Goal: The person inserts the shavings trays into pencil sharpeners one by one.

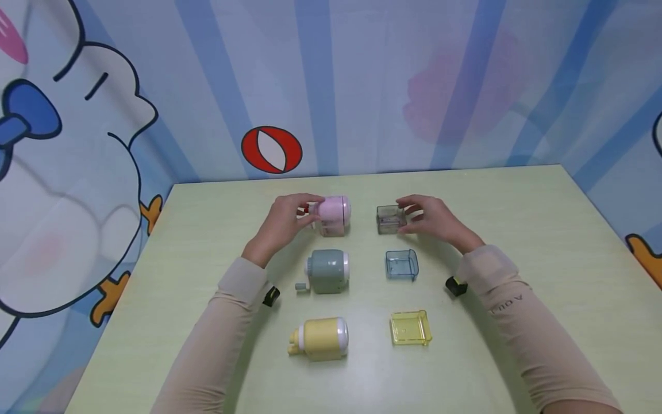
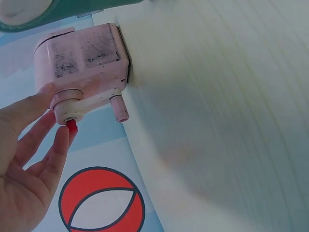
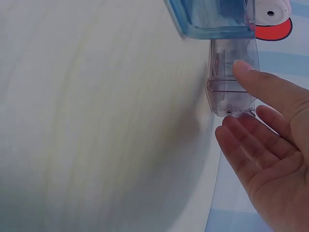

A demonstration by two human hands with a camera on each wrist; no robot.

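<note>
Nearest the head camera: yellow sharpener (image 1: 320, 338) at 6 o'clock, with yellow tray (image 1: 411, 328) just to its 3 o'clock. Middle row: grey-green sharpener (image 1: 328, 271), crank end facing 9 o'clock; blue tray (image 1: 401, 264) opposite.

Far row, toward 12 o'clock: pink sharpener (image 1: 333, 215) and clear grey tray (image 1: 390, 219), well apart.

Left hand (image 1: 283, 223): fingers spread and relaxed, fingertips (image 2: 65, 133) touching the pink sharpener's crank end; no closed pinch shown. Right hand (image 1: 433, 218): fingers extended, thumb and fingertips (image 3: 246, 70) lightly bracketing the clear grey tray; whether they squeeze it cannot be told.

Handling, by judgement: pink sharpener is rigid plastic, light to moderate in weight, smooth and rounded on top, so likely slippery; best held across the flat-sided body, not by the small crank (image 2: 101, 99), which may turn. Clear grey tray is thin-walled, very light, somewhat brittle; take it by opposite walls.

Room: table (image 1: 517, 230) open toward 3 and 9 o'clock; far edge meets the cartoon backdrop (image 1: 271, 149) closely at 12 o'clock. Neighbouring row sits near at 6 o'clock.
</note>
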